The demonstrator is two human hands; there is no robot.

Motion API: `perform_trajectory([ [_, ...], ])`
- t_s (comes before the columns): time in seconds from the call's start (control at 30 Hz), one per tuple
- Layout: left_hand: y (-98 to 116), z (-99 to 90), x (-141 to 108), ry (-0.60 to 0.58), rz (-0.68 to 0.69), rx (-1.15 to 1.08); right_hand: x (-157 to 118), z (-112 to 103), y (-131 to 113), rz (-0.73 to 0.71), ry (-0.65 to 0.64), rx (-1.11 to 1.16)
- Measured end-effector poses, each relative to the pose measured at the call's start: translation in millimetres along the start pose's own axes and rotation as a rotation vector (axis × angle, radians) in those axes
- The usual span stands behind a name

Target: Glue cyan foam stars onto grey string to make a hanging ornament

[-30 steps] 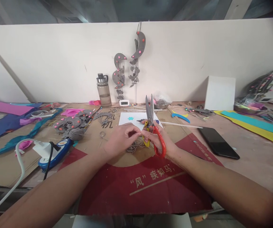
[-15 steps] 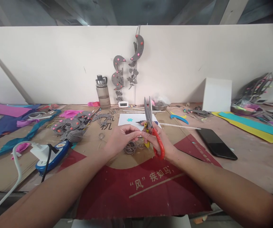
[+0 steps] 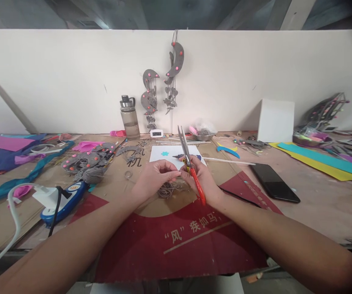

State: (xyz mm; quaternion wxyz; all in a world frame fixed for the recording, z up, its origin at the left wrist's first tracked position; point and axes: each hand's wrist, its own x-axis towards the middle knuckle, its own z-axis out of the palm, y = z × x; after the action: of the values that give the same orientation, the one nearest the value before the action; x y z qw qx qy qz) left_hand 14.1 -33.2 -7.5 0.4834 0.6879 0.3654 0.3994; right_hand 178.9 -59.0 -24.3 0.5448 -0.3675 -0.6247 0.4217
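Head view: your right hand (image 3: 205, 179) is holding the red-handled scissors (image 3: 193, 176), its fingertips pinching beside those of your left hand (image 3: 156, 176), above the loose greyish cord (image 3: 166, 191) on the cardboard (image 3: 200, 253). Your left thumb and finger are pressing together; what lies between is too small to tell. Loosening that right grip could send the scissors slipping, perhaps nicking you. Their metal blades are pointing up and away, slightly parted.

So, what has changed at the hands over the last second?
The scissors in the right hand have turned: the blades lean further left and the red handle looks more edge-on. Nothing was visibly taken or let go. The left hand stays close to the right; the coiled cord lies below as before.
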Motion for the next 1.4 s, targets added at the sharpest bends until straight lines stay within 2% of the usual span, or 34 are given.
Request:
perform_trajectory([
  [0.2,0.5,1.4,0.9,-0.005,-0.025,-0.016,-0.6,0.2,1.8,-0.043,0.058,-0.088],
  [0.33,-1.0,1.6,2.4,-0.036,-0.050,-0.090,-0.7,0.5,0.8,-0.041,0.043,-0.103],
  [0.57,-6.2,1.1,2.8,-0.056,-0.012,-0.146,-1.7,1.2,1.7,-0.020,0.048,-0.097],
  [0.7,-1.2,2.5,1.0,-0.083,-0.041,-0.108,-1.7,-0.1,2.4,-0.011,0.046,-0.109],
  [0.83,6.2,1.8,-1.9,-0.155,-0.041,-0.090,-0.9,-0.9,0.0,0.015,0.033,-0.024],
  [0.93,5.8,0.8,-2.7,-0.227,-0.002,-0.214,-1.2,0.5,-4.8,0.044,0.000,0.063],
  [1.07,1.0,-0.1,-1.4,-0.302,0.012,-0.475,-3.8,2.2,-12.7,-0.003,-0.052,0.095],
  [1.23,7.4,-17.0,5.5,-0.228,0.038,-0.632,-1.8,-1.6,-13.4,0.010,0.003,0.136],
  [1.33,13.1,-31.9,10.1,-0.182,0.075,-0.626,1.6,-4.8,-10.5,0.030,0.051,0.142],
  [1.4,13.7,-37.4,11.4,-0.202,0.077,-0.563,3.3,-5.8,-9.2,0.025,0.069,0.135],
])
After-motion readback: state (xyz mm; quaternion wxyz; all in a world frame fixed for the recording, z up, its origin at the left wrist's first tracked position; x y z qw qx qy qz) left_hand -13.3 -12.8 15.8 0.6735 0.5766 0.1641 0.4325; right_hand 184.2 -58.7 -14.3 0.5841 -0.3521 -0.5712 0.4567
